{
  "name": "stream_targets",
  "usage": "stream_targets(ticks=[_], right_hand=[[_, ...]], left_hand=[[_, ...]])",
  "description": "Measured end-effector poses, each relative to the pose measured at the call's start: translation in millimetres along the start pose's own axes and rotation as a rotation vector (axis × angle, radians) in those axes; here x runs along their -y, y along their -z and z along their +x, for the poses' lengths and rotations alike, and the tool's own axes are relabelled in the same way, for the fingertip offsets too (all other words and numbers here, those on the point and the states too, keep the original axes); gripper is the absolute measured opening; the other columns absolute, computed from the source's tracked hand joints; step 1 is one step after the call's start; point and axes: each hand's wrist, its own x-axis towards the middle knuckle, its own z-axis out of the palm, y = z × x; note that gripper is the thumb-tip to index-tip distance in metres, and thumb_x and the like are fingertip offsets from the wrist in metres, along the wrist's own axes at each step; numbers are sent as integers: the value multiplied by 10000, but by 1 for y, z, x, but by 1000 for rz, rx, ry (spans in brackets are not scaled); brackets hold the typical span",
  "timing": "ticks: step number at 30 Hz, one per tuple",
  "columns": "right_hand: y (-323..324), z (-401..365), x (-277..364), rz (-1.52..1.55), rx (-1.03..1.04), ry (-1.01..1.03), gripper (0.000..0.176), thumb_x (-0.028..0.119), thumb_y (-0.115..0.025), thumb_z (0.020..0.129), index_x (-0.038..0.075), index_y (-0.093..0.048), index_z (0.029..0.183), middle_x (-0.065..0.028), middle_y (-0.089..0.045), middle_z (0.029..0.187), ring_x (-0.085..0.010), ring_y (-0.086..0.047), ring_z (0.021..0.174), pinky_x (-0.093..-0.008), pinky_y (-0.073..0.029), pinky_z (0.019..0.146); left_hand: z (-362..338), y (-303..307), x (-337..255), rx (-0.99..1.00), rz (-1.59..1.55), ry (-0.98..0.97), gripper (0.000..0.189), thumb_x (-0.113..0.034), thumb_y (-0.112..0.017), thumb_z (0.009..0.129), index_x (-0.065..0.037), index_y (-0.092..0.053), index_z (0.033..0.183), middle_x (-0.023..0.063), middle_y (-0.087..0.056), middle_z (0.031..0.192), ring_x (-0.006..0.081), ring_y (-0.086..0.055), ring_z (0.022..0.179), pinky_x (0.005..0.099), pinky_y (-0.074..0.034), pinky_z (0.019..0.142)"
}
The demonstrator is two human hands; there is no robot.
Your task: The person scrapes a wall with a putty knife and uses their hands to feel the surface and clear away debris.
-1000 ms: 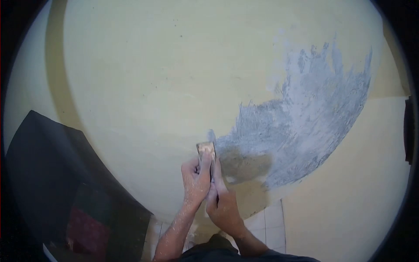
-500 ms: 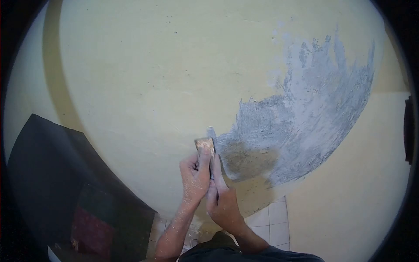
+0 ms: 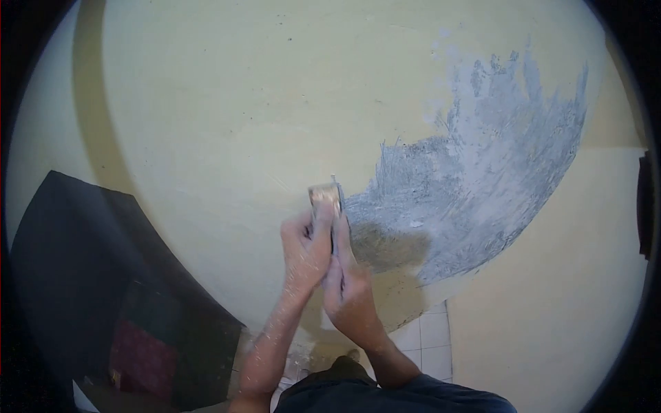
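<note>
Both hands are closed on the hand tool (image 3: pixel 323 195), w/ its long axis approx. upright in view, wide end up against the wall (image 3: pixel 206 138), just L of the grey patch (image 3: pixel 482 165). The L hand (image 3: pixel 301 251) is nearer to this wide end, thumb on its face, & the R hand (image 3: pixel 352 296) grips lower, fingers along the R side; a container I cannot make out.

The floor (image 3: pixel 435 331) has pale tiles (image 3: pixel 407 336) with darker joints.
</note>
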Motion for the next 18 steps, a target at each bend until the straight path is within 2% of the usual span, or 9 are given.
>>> stream_targets(ticks=[2, 4, 7, 10, 13, 14, 15, 16, 18], right_hand=[[-5, -3, -11, 4, -61, 59, 522, -1, -381, 927, -83, -260, 1428, -291, -617, 952, -293, -636, 759, -343, -481, 668], [-8, -3, -17, 7, -123, 117, 525, -1, -382, 923, -83, -262, 1427, -287, -617, 916, -283, -615, 708, -339, -472, 638], [5, 3, 9, 109, 1, -48, 573, 18, -426, 911, -63, -226, 1441, -336, -591, 985, -464, -612, 802, -452, -482, 644], [1, -14, -14, 43, -56, -28, 556, 27, -421, 915, -63, -245, 1435, -319, -604, 936, -453, -616, 741, -444, -480, 623], [-4, -15, -19, 23, -89, -2, 541, 39, -418, 921, -59, -260, 1430, -297, -599, 817, -436, -598, 639, -435, -466, 579], [-2, -14, -18, 22, -95, 31, 525, 35, -401, 925, -67, -273, 1424, -273, -594, 795, -369, -588, 628, -404, -459, 576], [-1, -10, -15, 23, -100, 59, 511, 30, -385, 928, -75, -285, 1417, -249, -589, 773, -302, -579, 616, -373, -452, 573], [-1, -9, -13, 31, -111, 87, 497, 26, -368, 931, -83, -298, 1411, -225, -584, 751, -235, -569, 605, -342, -445, 570], [1, -21, -16, 24, -81, -32, 493, 26, -361, 935, -84, -297, 1411, -203, -580, 729, -231, -562, 590, -343, -441, 560]], left_hand=[[-8, -2, 30, -18, 41, -53, 463, -280, -565, 945, 37, -465, 623, -68, -356, 574, 36, -349, 562, 281, -269, 450], [-9, -5, 22, -9, 96, -54, 462, -279, -567, 945, 39, -467, 625, -71, -357, 579, 35, -351, 568, 278, -269, 452], [-7, -7, 2, 48, -55, 38, 429, -286, -553, 961, -3, -528, 639, -69, -438, 596, 27, -381, 573, 247, -288, 471], [-20, -6, 23, 78, -8, 35, 423, -297, -548, 968, -25, -555, 644, -69, -472, 598, 20, -392, 572, 229, -293, 471], [-14, -5, 27, 84, 46, 18, 430, -298, -544, 970, -26, -552, 637, -69, -470, 591, 18, -389, 569, 233, -295, 470], [-12, -6, 20, 87, 48, 31, 433, -297, -543, 971, -25, -550, 634, -69, -469, 590, 18, -388, 569, 235, -297, 472], [-10, -10, 11, 81, -56, 53, 457, -268, -555, 950, 9, -482, 594, -56, -383, 533, 39, -344, 546, 282, -272, 453], [-14, -12, 14, 69, -11, 55, 460, -268, -557, 948, 12, -477, 592, -55, -375, 532, 40, -344, 546, 283, -271, 452], [-20, -13, 23, 51, 75, 27, 467, -267, -562, 944, 16, -466, 586, -53, -360, 531, 42, -342, 548, 286, -270, 451]])
